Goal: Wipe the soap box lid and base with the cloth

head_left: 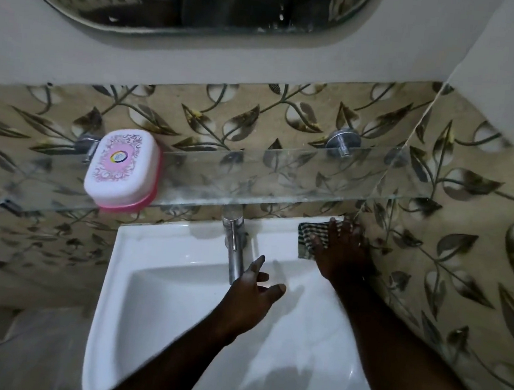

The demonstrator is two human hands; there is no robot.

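From my remote seat I take the tap (234, 248) as my landmark. The soap box (123, 169) sits up and to the left of the tap, on the glass shelf (282, 178) that runs above it. The box is closed: its white lid (119, 161) with pink scrollwork covers the pink base (130, 206), which shows only as a strip along the near and right edges. Neither of the 2 hands touches it.

The checked cloth (309, 235) lies to the right of the tap, on the back ledge of the white sink (139, 246), close to the tiled corner. My right hand (342, 250) rests flat on the cloth, fingers straight and slightly spread, tips pointing toward the wall; I see no pinch on the fabric. My left hand (253, 291) hangs just right of the tap's spout, over the basin, fingers loosely spread and thumb out, holding nothing.

Well above the tap, the lower edge of a mirror (204, 3) shows.
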